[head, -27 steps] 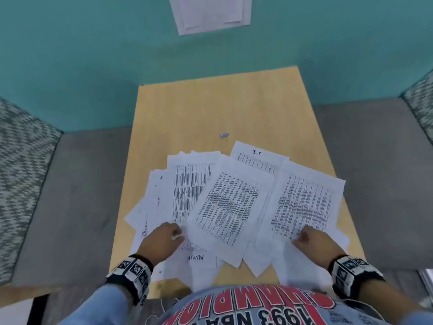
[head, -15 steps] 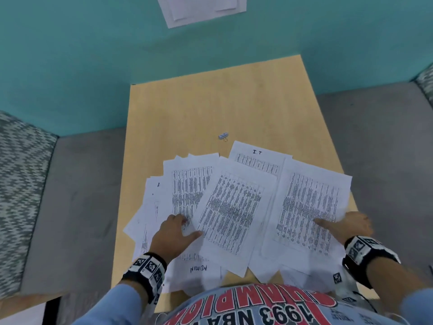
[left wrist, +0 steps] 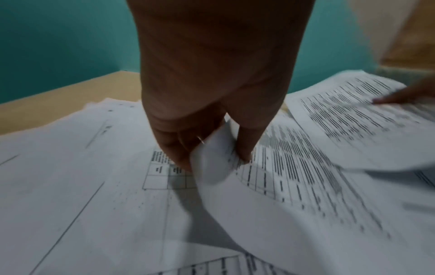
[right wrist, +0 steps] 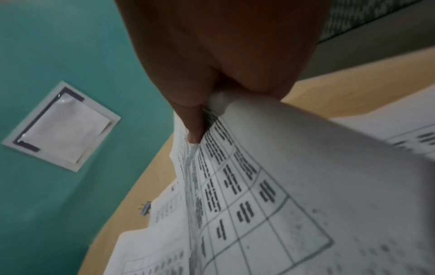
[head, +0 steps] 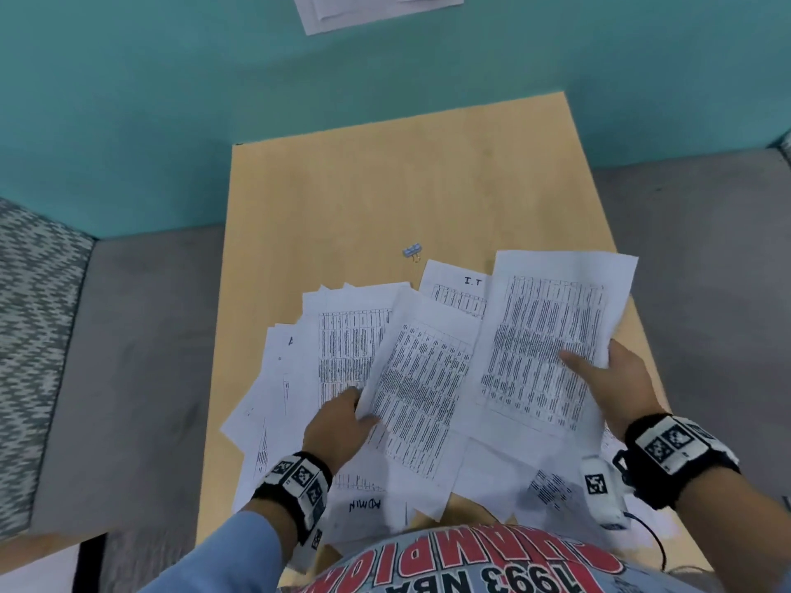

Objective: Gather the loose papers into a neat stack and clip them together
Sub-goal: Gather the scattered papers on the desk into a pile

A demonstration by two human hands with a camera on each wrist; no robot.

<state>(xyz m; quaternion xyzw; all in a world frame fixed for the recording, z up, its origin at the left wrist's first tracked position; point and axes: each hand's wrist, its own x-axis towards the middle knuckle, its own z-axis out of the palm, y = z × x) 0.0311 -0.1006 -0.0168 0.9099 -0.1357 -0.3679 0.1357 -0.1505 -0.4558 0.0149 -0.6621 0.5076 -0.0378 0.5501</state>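
Note:
Several printed sheets (head: pixel 338 348) lie fanned and overlapping on the near half of a light wooden table (head: pixel 385 186). My right hand (head: pixel 599 374) pinches the right edge of one printed sheet (head: pixel 543 336), thumb on top, and holds it lifted off the pile (right wrist: pixel 259 186). My left hand (head: pixel 342 425) pinches the left edge of the middle sheet (head: pixel 419 391), which curls up between thumb and fingers (left wrist: pixel 212 158). A small blue binder clip (head: pixel 411 251) lies on bare wood just beyond the papers, clear of both hands.
A teal wall (head: pixel 171 100) stands behind the table with a white paper holder (head: pixel 376 10) on it. Grey seats (head: pixel 128 357) flank the table left and right. The far half of the table is bare wood.
Both hands went from resting flat on the papers to pinching sheet edges. The right sheet has risen off the pile and shifted up; the middle sheet's left edge has curled up.

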